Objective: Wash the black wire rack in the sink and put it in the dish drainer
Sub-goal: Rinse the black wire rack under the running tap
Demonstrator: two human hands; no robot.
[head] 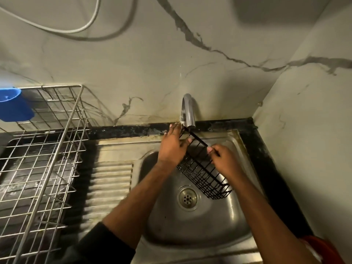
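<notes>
Black wire rack (pixel 204 175): it is hanging tilted over the basin of the steel sink (pixel 190 223), its upper end reaching up under the tap (pixel 187 111) and its lower end sitting down in the basin beside the drain strainer (pixel 187 198).
Left hand (pixel 172 145): it is lying over the rack's upper end near the tap, fingers stretched forward, thumb pressing against the wires.
Right hand (pixel 222 160): it is pinching the rack's top rim wire between curled fingers and thumb.
Water: I cannot tell whether any is running from the tap.
Dish drainer (pixel 42 159): this metal wire basket is standing to the left of the sink, beyond the ribbed draining board (pixel 110 187).
Blue plastic cup (pixel 14 104): it is lying at the drainer's far left corner.
White cable (pixel 76 29): it is looping across the marble-look wall.
</notes>
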